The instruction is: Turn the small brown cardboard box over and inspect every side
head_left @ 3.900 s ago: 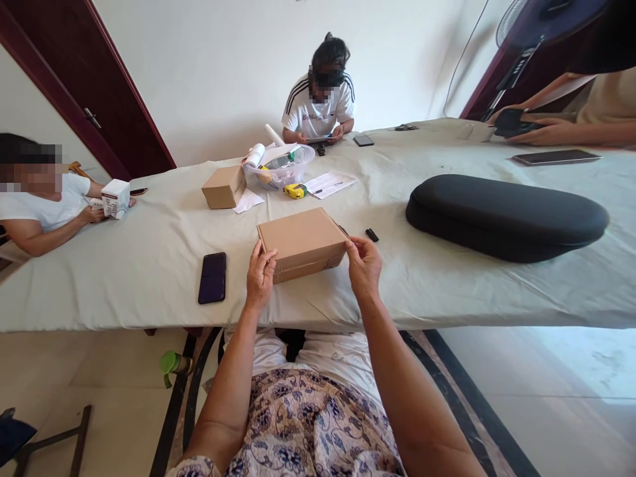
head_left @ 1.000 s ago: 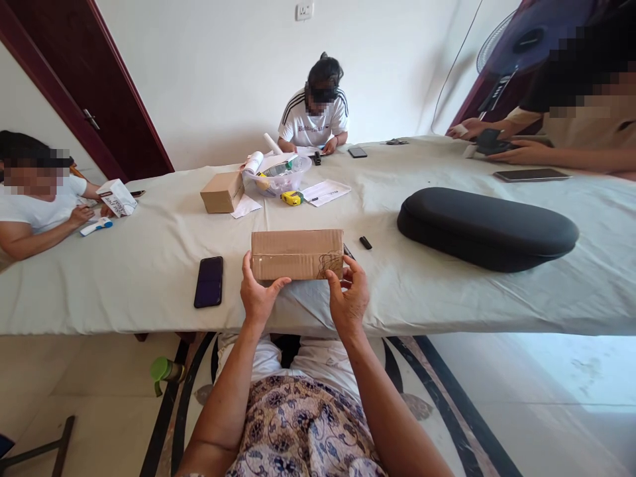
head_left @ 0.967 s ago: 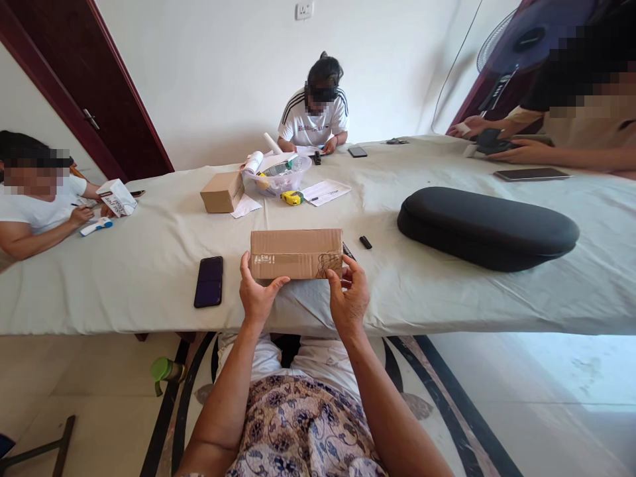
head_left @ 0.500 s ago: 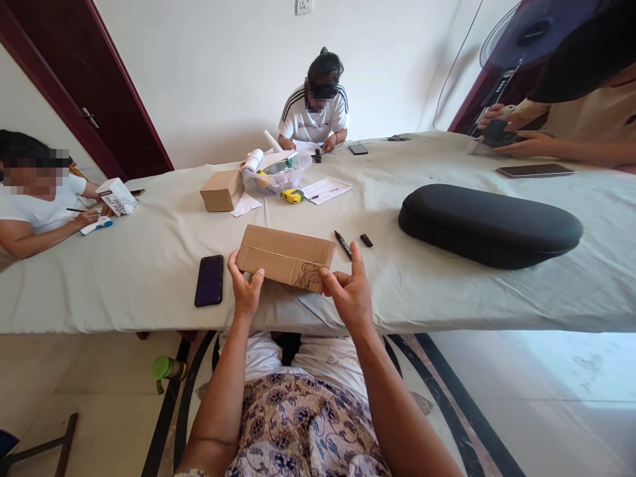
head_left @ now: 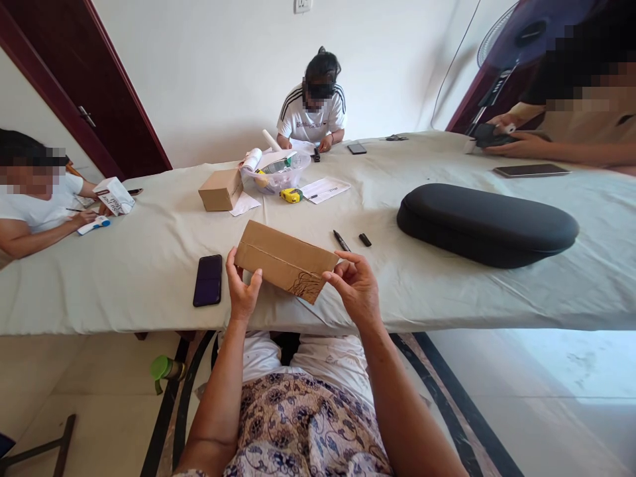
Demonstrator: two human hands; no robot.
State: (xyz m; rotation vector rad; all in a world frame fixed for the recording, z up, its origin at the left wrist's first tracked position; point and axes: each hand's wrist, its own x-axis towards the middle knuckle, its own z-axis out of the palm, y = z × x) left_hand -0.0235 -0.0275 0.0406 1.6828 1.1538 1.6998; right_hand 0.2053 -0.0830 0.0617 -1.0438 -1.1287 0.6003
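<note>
Between my two hands, a little above the cloth-covered table (head_left: 149, 291), I hold a flat cardboard box (head_left: 285, 262), tilted with its right end lower. A taped seam runs along its face, and a dark scribbled mark sits near the lower right corner. My left hand (head_left: 242, 286) grips its left end. My right hand (head_left: 355, 286) presses its fingertips against the right end. A black smartphone (head_left: 207, 280) lies just left of my left hand. A black marker pen (head_left: 341, 241) lies just beyond my right hand.
A large black oval case (head_left: 487, 225) lies to the right. Farther off are a smaller cardboard box (head_left: 220, 189), a plastic bowl of items (head_left: 276, 171), a yellow tape measure (head_left: 291, 195) and papers. Seated people work at the left, far side and right. The table's near edge runs below my wrists.
The box has turned from level to tilted, its right end dropping. My hands have rotated with it and still hold it. Since the oldest frame, the box has been turned to show another face.
</note>
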